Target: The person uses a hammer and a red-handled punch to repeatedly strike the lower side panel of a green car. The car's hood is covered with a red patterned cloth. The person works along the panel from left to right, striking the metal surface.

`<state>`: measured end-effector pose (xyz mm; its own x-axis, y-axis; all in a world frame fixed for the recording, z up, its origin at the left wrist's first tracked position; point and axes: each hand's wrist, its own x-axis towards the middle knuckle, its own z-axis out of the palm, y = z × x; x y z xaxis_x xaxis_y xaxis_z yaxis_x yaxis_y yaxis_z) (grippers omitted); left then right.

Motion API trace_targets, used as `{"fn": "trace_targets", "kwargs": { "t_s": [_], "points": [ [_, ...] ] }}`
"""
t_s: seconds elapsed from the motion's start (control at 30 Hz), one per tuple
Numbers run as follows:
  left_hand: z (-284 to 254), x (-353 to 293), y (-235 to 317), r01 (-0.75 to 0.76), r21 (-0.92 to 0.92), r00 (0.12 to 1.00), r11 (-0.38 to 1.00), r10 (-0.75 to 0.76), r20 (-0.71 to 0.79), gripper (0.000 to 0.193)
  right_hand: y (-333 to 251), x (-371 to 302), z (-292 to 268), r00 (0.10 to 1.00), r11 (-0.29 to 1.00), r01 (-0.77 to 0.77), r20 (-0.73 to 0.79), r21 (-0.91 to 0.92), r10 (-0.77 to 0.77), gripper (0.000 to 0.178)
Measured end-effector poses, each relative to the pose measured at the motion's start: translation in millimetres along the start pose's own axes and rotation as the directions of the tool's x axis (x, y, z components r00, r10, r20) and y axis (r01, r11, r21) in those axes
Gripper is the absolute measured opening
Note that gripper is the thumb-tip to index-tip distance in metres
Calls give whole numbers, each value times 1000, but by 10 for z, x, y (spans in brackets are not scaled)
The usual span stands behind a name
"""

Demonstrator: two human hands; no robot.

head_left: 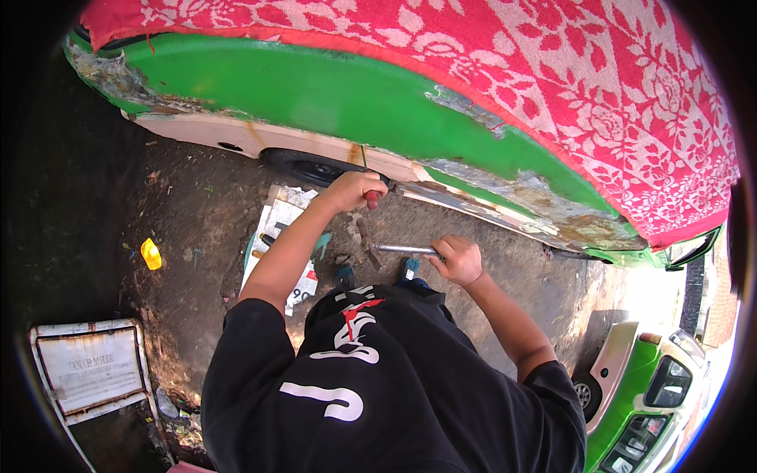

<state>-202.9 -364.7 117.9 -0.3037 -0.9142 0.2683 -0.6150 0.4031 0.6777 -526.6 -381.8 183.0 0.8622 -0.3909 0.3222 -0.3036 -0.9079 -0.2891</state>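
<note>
My left hand point(356, 191) is closed around the red handle of a screwdriver point(372, 200). Its thin shaft points away from me, against the lower side of a green and cream vehicle point(315, 87); the exact contact at the tip is hard to make out. My right hand point(459, 258) grips the silver handle of a hammer point(398, 249). The hammer's rusty brown head hangs over the ground, apart from the screwdriver and to the lower left of my right fist. Old paint peels along the vehicle's lower panel, right of the screwdriver.
A red and white floral cloth point(552, 87) covers the vehicle's top. Beside my left forearm, a white printed sheet point(280, 213) lies on the dirt with several tools. Left are a yellow scrap point(151, 254) and a framed sign point(91, 366). Another green-white vehicle point(646, 394) stands lower right.
</note>
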Motion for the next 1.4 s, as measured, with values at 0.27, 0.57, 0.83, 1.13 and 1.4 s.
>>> {"fn": "trace_targets", "kwargs": {
  "t_s": [0.27, 0.57, 0.83, 1.13, 1.4],
  "points": [
    [75, -34, -38, -78, 114, 997, 990, 77, 11, 24, 84, -30, -66, 998, 996, -69, 5, 49, 69, 24],
    [131, -135, -82, -136, 177, 987, 975, 118, 107, 17, 68, -76, 8, 992, 989, -123, -3, 86, 124, 22],
    [123, -122, -118, -146, 242, 988, 959, 131, 76, 20, 24, -99, 12, 988, 984, -157, 27, 84, 155, 22],
    [137, -116, -123, -157, 235, 986, 959, 140, 86, 25, -49, -116, 19, 987, 981, -163, 13, 108, 163, 22],
    [73, -85, -95, -167, 215, 984, 962, 150, 92, 26, -95, -150, 7, 982, 978, -187, 8, 87, 187, 23]
  ]
}}
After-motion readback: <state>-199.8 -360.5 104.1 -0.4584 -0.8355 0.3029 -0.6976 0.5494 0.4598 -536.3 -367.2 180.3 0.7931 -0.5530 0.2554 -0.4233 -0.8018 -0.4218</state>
